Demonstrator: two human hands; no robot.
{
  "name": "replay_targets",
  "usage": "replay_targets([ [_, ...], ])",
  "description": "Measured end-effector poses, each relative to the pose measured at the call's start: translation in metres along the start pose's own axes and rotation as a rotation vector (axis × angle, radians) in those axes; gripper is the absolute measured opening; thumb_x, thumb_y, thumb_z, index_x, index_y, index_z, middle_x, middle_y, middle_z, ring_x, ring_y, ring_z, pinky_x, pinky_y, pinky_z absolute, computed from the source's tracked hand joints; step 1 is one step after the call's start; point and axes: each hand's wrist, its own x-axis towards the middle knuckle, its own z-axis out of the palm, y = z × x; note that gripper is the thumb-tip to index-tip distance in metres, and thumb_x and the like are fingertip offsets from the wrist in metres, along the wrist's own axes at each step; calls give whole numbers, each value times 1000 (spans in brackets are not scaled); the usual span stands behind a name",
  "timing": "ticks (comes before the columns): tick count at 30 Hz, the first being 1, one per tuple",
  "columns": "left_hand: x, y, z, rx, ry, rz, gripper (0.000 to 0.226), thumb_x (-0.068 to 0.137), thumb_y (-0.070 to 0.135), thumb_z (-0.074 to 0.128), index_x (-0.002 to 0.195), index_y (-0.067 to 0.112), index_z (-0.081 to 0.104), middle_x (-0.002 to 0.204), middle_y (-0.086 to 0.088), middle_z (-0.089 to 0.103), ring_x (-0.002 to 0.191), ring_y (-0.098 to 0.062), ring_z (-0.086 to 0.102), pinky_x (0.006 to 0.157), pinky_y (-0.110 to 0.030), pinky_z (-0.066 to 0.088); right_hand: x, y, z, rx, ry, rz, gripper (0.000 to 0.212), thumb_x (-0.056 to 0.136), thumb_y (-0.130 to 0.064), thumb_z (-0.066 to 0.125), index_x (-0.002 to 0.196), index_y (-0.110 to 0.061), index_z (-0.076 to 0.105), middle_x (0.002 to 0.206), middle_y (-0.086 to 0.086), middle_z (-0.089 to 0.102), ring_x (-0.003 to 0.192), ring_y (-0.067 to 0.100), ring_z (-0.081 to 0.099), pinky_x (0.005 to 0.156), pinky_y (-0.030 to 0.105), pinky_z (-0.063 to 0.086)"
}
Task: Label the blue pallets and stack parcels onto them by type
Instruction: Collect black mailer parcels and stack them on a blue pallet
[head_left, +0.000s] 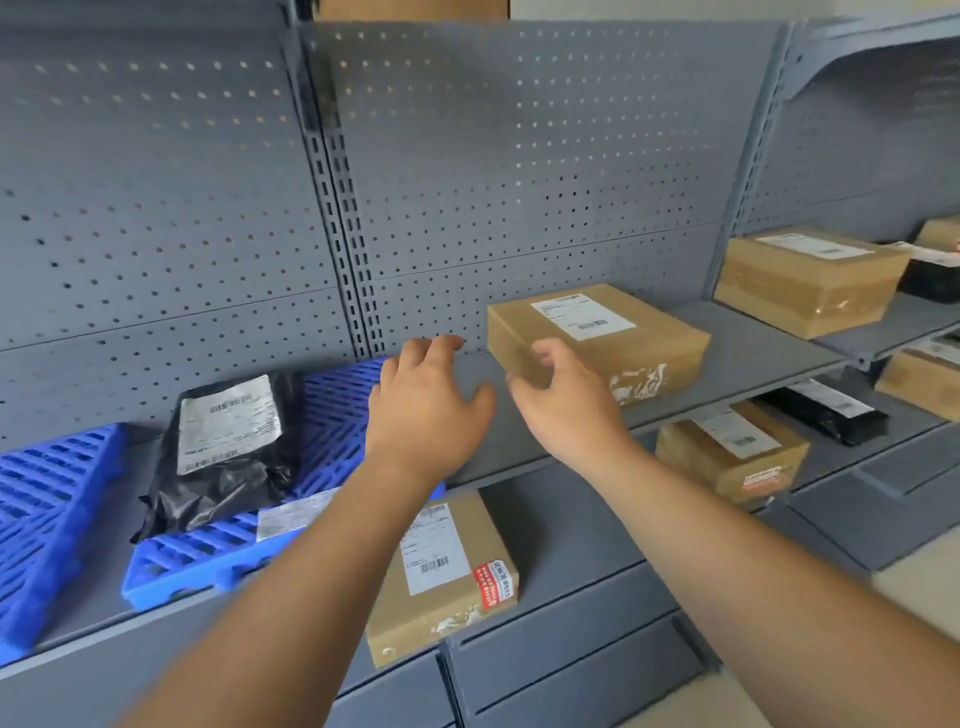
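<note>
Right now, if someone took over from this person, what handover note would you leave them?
Left hand: open, empty. Right hand: open, at the near corner of the cardboard box, not yet gripping.
Done: labelled blue pallet carries one black bag; its label sits on the front edge.
To do: second blue pallet holds nothing in view, no label seen; this box, the lower-shelf box and a second black bag are unstacked.

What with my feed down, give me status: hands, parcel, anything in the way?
Left hand and right hand open, reaching. Cardboard box on shelf, right fingers at its near corner, not gripped. Nothing blocking it.
</note>
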Motion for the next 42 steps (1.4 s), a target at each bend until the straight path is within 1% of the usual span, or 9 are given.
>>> replay_targets([
  [5,-15,83,57,-32,-88,115,56,89,42,63,141,25,51,142,-4,52,126,-33,46,102,-47,42,-3,64,-81,36,151,71,51,92,-41,61,140,-26,48,127,-5,55,118,20,53,86,31,40],
  [10,-31,164,110,-89,-172,224,54,89,39,64,140,23,52,141,-5,53,124,-34,47,104,-45,42,-13,129,-158,34,236,151,54,92,-42,62,142,-27,44,131,-3,52,123,21,50,93,35,42],
  [13,-38,210,138,-122,-209,285,55,88,38,64,139,22,52,139,-5,53,121,-33,48,103,-45,42,-22,163,-198,27,270,221,54,93,-40,62,142,-27,45,136,0,51,124,24,51,102,43,45],
  [17,-47,255,173,-144,-262,336,57,90,41,63,143,23,50,142,-5,51,127,-32,46,104,-47,44,-34,205,-239,32,314,283,52,93,-37,61,142,-28,46,138,0,51,124,23,51,100,45,47],
  [20,-51,281,199,-159,-330,361,53,91,39,61,142,26,50,141,-2,50,128,-30,44,104,-43,41,-40,235,-259,26,354,334,53,92,-38,61,142,-28,46,137,-2,50,123,20,50,83,35,49],
  [25,-51,323,242,-182,-424,424,53,88,36,62,139,28,52,141,0,51,127,-28,47,102,-45,44,-40,285,-280,34,422,426,53,92,-40,61,141,-27,45,135,-2,51,122,20,50,87,35,41],
  [30,-35,361,293,-227,-509,513,56,91,38,62,143,23,50,144,-3,49,127,-28,48,101,-47,45,-29,329,-299,-9,487,521,53,91,-39,63,140,-25,48,133,2,53,126,23,50,98,40,45],
  [35,-7,397,341,-270,-587,608,56,92,37,62,145,24,47,146,-3,48,126,-29,48,98,-44,47,-1,366,-324,-52,562,615,54,92,-40,61,142,-26,45,137,3,52,124,23,52,87,35,43],
  [42,16,440,400,-260,-704,705,54,94,40,59,145,28,45,147,-1,46,128,-28,45,98,-45,44,20,411,-346,-108,639,752,54,93,-40,61,142,-25,44,138,6,52,121,28,54,94,40,49],
])
